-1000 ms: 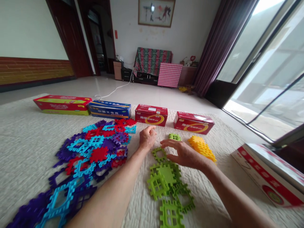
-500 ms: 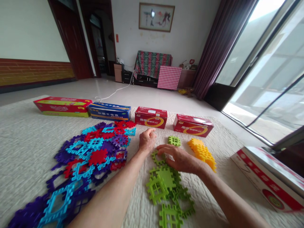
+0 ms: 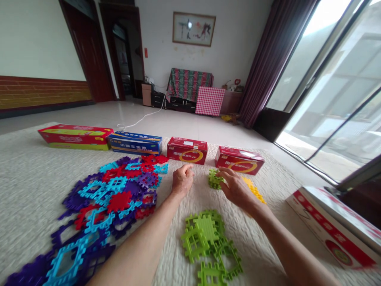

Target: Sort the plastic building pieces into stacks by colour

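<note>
My left hand (image 3: pixel 182 180) rests on the pale mat as a loose fist, with nothing visible in it. My right hand (image 3: pixel 235 186) reaches forward and its fingers pinch a small stack of green waffle tiles (image 3: pixel 214 178) just in front of a red box (image 3: pixel 239 159). Yellow tiles (image 3: pixel 254 190) lie partly hidden under that hand. More green tiles (image 3: pixel 208 234) lie in a loose heap nearer to me, between my forearms.
A spread of purple, cyan and red tiles (image 3: pixel 104 198) covers the mat (image 3: pixel 29 186) on the left. Boxes line its far edge: a long red one (image 3: pixel 74 136), a blue one (image 3: pixel 135 143) and a red one (image 3: pixel 187 150). A large red-white box (image 3: pixel 333 222) lies by the window.
My right hand has moved forward from the near green heap, carrying a green tile to the small green piece by the red box. The left fist has stayed put.
</note>
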Demonstrator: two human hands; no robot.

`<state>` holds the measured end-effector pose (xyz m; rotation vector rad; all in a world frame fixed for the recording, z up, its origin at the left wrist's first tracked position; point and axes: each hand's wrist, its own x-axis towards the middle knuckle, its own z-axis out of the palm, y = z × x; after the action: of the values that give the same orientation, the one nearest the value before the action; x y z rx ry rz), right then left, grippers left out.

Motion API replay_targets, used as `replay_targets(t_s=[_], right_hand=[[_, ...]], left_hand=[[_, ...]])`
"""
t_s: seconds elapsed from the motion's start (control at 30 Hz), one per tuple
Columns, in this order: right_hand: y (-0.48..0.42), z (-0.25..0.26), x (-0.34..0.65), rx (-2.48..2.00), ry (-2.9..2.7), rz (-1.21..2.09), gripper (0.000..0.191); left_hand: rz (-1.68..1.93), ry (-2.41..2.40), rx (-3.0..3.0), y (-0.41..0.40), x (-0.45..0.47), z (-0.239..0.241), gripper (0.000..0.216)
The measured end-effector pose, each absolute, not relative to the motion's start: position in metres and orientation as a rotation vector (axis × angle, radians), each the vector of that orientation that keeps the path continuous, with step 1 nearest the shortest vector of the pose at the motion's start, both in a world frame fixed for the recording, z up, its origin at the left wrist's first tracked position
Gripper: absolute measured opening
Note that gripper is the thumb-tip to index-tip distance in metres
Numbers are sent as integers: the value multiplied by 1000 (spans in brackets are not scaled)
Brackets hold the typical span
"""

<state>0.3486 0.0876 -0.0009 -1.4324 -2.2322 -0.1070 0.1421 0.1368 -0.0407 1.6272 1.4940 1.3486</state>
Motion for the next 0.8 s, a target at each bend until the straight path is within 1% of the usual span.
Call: replay_targets(t_s=[0.17,0.3,0.37,0.43,0.53,0.6,0.7,0.8], right_hand=[[89,-9,353,-1468,-2248,-117,34],[81,5,344,-1407,-2243,-91,32],[72,17,335,-1373,-2290,28,27],[60,30,324,-1337,-2379,234,24],[42,46,312,-1241,-2562,543,31],[31,53,307,-1198,-2672,657,39],[17,57,301,-1253,-2763,692,51],[7,56,294,-1365,-2797,644,55]], left_hand=[[1348,1484,1602,137,142,-42,35],[1345,1487,1594,136,141,-40,35],[1351,1486,1590,136,141,-39,36],[1357,1486,1580,136,140,-38,36],[1369,1485,1560,137,139,-39,36],[1377,1479,1553,137,140,-40,36],[1381,1477,1562,138,140,-42,36],[1386,1476,1574,139,140,-43,36]])
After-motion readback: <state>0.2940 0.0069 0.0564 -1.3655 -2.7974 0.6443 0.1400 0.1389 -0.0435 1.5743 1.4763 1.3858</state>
